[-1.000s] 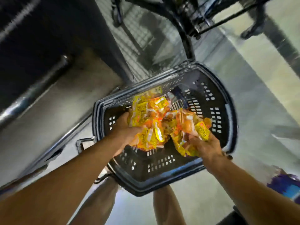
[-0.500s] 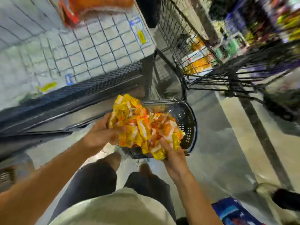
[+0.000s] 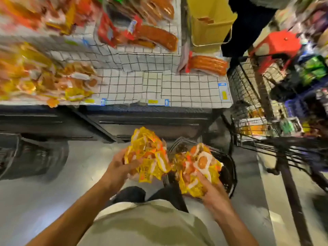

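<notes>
Head view, restocking in progress. We see the left hand (image 3: 118, 167) curled round the left bundle (image 3: 147, 153) of yellow-and-orange snack packets, and the right hand (image 3: 213, 190) clasping the right bundle (image 3: 198, 167) of the same packets from below. The right bundle hangs directly over the black basket (image 3: 230, 167), whose rim shows just beyond the right hand and to its outer side. The left bundle sits higher, ahead of and inward from the left hand, and appears clear of the basket rim. The two bundles meet or nearly meet at their inner edges (blur prevents us from telling which). Well ahead of both hands lies the display table (image 3: 159, 86) with its wire grid. Far beyond the left hand, to its outer side, a heap of packets (image 3: 44, 80) of similar colouring rests on the table. A wire trolley (image 3: 266, 139) stands beyond the right hand, to its outer side.

Progress, as we judge it: the packets are gathered and lifted out of the basket, so the pick-up is done; carrying them across and setting them on the table is left. What remains in the basket is hidden behind the right bundle.

Against the earlier frames: one second ago both hands were down inside the basket around a single mass of packets, and half a second ago that mass was held just above the rim, undivided. Now it is parted into two handfuls, and the left one has risen toward the table.
</notes>
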`<state>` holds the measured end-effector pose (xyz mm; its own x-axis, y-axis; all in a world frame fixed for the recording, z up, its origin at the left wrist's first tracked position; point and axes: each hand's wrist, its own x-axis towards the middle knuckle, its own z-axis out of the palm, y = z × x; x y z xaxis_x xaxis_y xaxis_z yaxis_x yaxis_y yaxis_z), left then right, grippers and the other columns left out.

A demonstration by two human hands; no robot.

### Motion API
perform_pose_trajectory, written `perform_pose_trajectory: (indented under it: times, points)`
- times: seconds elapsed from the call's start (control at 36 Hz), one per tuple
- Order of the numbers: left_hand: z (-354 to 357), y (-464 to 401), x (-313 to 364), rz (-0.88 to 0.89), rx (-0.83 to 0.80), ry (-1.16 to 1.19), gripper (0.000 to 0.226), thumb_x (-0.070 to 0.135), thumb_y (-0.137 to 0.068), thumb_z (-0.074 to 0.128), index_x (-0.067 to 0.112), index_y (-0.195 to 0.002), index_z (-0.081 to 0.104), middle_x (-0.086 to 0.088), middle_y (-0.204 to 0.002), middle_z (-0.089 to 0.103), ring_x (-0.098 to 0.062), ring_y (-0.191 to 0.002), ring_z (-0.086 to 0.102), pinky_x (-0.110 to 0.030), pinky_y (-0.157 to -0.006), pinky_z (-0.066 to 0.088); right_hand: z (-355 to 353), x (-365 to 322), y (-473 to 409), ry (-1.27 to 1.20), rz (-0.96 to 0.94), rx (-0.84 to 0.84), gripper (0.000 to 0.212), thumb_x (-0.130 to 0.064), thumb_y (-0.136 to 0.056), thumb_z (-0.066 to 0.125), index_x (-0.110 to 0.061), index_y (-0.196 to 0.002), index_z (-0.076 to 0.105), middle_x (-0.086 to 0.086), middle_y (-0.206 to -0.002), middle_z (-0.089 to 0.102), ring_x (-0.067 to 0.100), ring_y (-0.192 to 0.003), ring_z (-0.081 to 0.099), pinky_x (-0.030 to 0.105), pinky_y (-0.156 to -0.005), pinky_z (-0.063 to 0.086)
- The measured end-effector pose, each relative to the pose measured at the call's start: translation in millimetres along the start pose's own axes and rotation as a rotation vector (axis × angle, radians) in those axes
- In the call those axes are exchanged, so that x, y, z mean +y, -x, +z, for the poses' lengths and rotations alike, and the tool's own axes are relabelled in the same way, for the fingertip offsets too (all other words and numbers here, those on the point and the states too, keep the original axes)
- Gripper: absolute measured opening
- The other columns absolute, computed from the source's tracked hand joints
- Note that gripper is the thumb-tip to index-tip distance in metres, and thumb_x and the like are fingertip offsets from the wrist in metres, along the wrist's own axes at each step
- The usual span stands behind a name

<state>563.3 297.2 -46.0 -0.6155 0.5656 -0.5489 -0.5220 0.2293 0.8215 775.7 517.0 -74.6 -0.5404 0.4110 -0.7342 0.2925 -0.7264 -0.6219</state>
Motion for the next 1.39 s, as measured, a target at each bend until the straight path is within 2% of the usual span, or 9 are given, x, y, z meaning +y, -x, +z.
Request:
perform_pose_trajectory:
  times: [0.06,0.14,0.36,0.56,0.72,0.86,0.97,1.08,1.39]
  points:
    - [-22.0,12.6,-3.7,0.005,0.039,0.063,0.050,0.026,-0.079,0.082,0.017,-0.125,0.064,-0.014,-0.119,0.071,-0.031,-0.103,0.071,-0.041,-0.079,0.058,21.0,5.9,4.1,-0.007,0.001,-0.011,0.051,-0.026,-0.083,0.078,-0.019,-0.132,0.066,0.014,-0.129,0.069,0.034,-0.117,0.068,0.053,-0.095,0.056]
    - [-57.0,31.7,-9.0,0.033,0.112,0.188,0.045,0.011,-0.081,0.078,0.011,-0.124,0.064,-0.017,-0.117,0.072,-0.031,-0.100,0.073,-0.037,-0.072,0.059,60.1,18.8,11.1,-0.021,-0.007,0.003,0.050,-0.020,-0.083,0.077,-0.016,-0.131,0.066,0.015,-0.125,0.071,0.035,-0.113,0.070,0.047,-0.084,0.060]
    - [-158.9,90.0,-17.1,0.038,0.199,0.348,0.035,0.006,-0.086,0.067,0.002,-0.121,0.062,-0.010,-0.098,0.076,-0.023,-0.083,0.072,-0.030,-0.063,0.057,176.0,68.8,35.7,0.022,-0.038,-0.085,0.040,-0.005,-0.094,0.066,-0.014,-0.133,0.065,0.012,-0.129,0.070,0.033,-0.119,0.067,0.058,-0.108,0.045]
    - [-244.6,122.7,-16.4,0.069,0.271,0.386,0.021,0.002,-0.093,0.060,0.005,-0.113,0.065,-0.005,-0.089,0.075,-0.015,-0.073,0.070,-0.025,-0.061,0.053,261.7,91.7,46.7,0.037,-0.043,-0.155,0.031,-0.009,-0.093,0.067,-0.014,-0.123,0.072,0.011,-0.125,0.072,0.030,-0.114,0.070,0.046,-0.091,0.059]
    - [-300.9,134.5,-12.1,0.094,0.333,0.451,0.038,0.014,-0.084,0.070,0.006,-0.121,0.066,-0.013,-0.116,0.073,-0.019,-0.093,0.072,-0.030,-0.073,0.058,310.4,94.1,39.8,0.027,-0.035,-0.172,0.033,-0.009,-0.091,0.067,-0.010,-0.125,0.070,0.015,-0.124,0.071,0.032,-0.113,0.070,0.040,-0.083,0.062]
    - [-322.1,123.0,1.2,0.121,0.395,0.511,0.035,0.018,-0.072,0.077,0.012,-0.106,0.069,-0.005,-0.092,0.074,-0.008,-0.063,0.065,-0.020,-0.050,0.050,331.1,81.8,26.6,0.048,-0.033,-0.183,0.042,-0.012,-0.089,0.071,-0.012,-0.130,0.066,0.015,-0.126,0.071,0.033,-0.114,0.069,0.038,-0.078,0.062]
    - [-325.8,98.8,20.8,0.158,0.389,0.544,0.039,0.015,-0.080,0.071,0.013,-0.119,0.069,-0.007,-0.110,0.075,-0.014,-0.082,0.072,-0.026,-0.059,0.057,343.6,62.2,5.1,0.052,-0.036,-0.180,0.043,-0.014,-0.085,0.074,-0.011,-0.128,0.069,0.017,-0.128,0.069,0.034,-0.118,0.068,0.042,-0.086,0.061]
    - [-322.8,62.9,47.6,0.183,0.393,0.585,0.033,0.010,-0.090,0.066,0.014,-0.123,0.066,-0.011,-0.124,0.069,-0.032,-0.109,0.066,-0.051,-0.094,0.052,359.8,34.7,-19.2,0.058,-0.054,-0.219,0.042,-0.014,-0.092,0.069,-0.014,-0.134,0.065,0.012,-0.130,0.069,0.031,-0.119,0.067,0.038,-0.083,0.061]
    - [-289.2,-61.2,155.3,0.207,0.360,0.682,0.040,0.005,-0.092,0.064,0.004,-0.131,0.057,-0.016,-0.129,0.063,-0.037,-0.110,0.055,-0.055,-0.102,0.042,401.8,-58.8,-90.4,0.063,-0.113,-0.184,0.050,-0.016,-0.082,0.073,-0.018,-0.131,0.065,0.009,-0.128,0.071,0.032,-0.117,0.068,0.058,-0.109,0.044]
